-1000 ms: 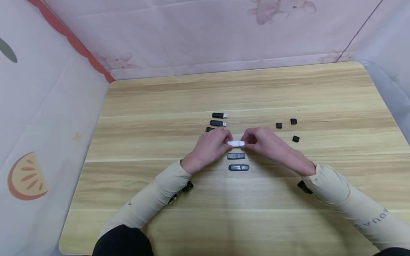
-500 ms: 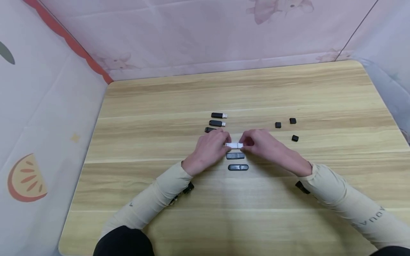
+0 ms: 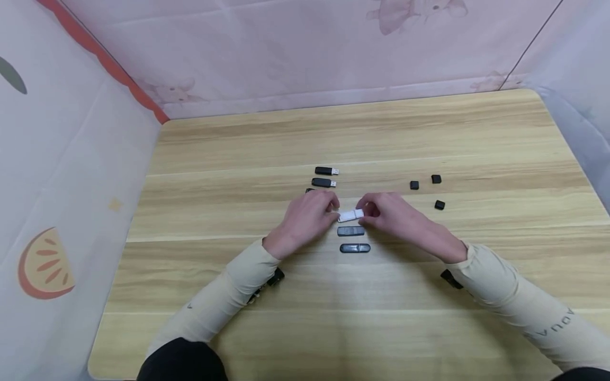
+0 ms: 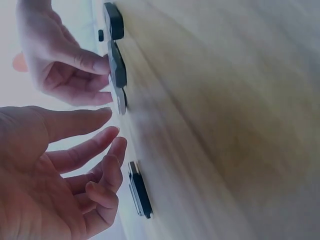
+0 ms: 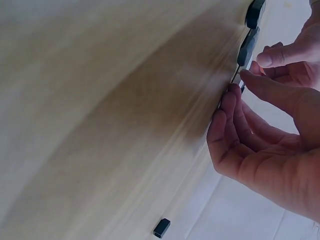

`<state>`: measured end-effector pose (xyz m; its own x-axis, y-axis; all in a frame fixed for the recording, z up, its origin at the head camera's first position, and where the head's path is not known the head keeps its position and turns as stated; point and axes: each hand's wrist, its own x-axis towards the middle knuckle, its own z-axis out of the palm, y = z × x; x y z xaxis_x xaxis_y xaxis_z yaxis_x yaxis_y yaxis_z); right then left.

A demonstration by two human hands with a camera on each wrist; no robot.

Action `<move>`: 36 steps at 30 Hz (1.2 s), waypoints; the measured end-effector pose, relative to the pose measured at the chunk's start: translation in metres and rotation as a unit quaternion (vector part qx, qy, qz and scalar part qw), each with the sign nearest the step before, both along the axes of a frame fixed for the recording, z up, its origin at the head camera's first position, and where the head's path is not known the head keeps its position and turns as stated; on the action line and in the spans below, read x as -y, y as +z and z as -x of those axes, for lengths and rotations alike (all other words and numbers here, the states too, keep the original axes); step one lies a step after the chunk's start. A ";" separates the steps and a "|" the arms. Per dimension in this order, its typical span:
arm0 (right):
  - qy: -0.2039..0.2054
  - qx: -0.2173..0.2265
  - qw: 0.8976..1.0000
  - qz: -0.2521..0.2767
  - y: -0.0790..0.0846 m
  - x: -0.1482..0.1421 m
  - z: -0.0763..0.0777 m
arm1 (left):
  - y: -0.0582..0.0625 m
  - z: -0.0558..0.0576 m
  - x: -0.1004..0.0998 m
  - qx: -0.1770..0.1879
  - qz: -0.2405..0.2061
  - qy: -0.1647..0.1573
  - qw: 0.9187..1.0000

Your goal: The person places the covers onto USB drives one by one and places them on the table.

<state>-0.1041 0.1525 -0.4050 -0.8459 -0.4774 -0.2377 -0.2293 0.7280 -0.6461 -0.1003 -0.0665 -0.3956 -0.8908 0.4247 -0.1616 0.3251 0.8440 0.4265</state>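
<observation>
Right hand (image 3: 388,210): thumb and fingertips pinching the right end of the white stick (image 3: 350,215).
Left hand (image 3: 307,214): thumb and fingers parted, just off its other end.
White stick: between the hands; probably light, stiff and smooth enough to slip, so best held by the long edges.
Grey stick (image 3: 350,231), dark stick (image 3: 355,248): on the person's side of the pinch.
Table (image 3: 238,169): flat, pale wood grain beneath the grip.
Pink cloth (image 3: 286,58): wall beyond both hands.

The head view looks down across the table (image 3: 343,296); low, close wrist views share the fingers (image 4: 80,154).
</observation>
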 end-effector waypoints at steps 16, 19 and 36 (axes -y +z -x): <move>-0.053 -0.031 0.998 0.000 0.009 -0.035 -0.005 | 0.005 0.008 0.014 0.001 -0.015 0.017 1.000; -0.055 -0.040 0.998 0.001 0.009 -0.043 -0.004 | 0.006 0.010 0.018 0.000 -0.013 0.024 1.000; -0.092 -0.034 0.995 -0.026 0.016 -0.076 -0.004 | 0.003 0.022 0.032 -0.017 0.016 0.047 0.999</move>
<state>-0.1000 0.2281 -0.3892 -0.9327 -0.3016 -0.1978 -0.1308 0.7941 -0.5936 -0.1220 -0.0987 -0.3927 -0.9314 0.3347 -0.1432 0.2579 0.8841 0.3896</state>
